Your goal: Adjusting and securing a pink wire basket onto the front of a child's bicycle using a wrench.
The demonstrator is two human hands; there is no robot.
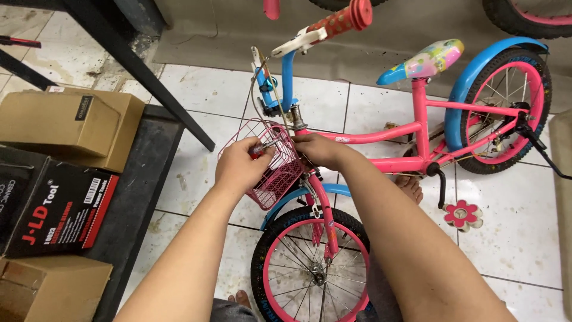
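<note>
**Both hands at the bicycle's basket**

The left hand (241,164) pinches what seems to be a small red-handled tool (260,149) inside the pink wire basket (275,173). The right hand (319,149), fingers curled together, grips the basket's rear edge against the pink bicycle (411,134), above the front wheel (310,268).

A pink wire basket (271,164) sits tilted at the small pink bicycle's (411,134) front.

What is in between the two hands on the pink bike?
The pink wire basket sits between the left hand and right hand, in the head view.
</note>
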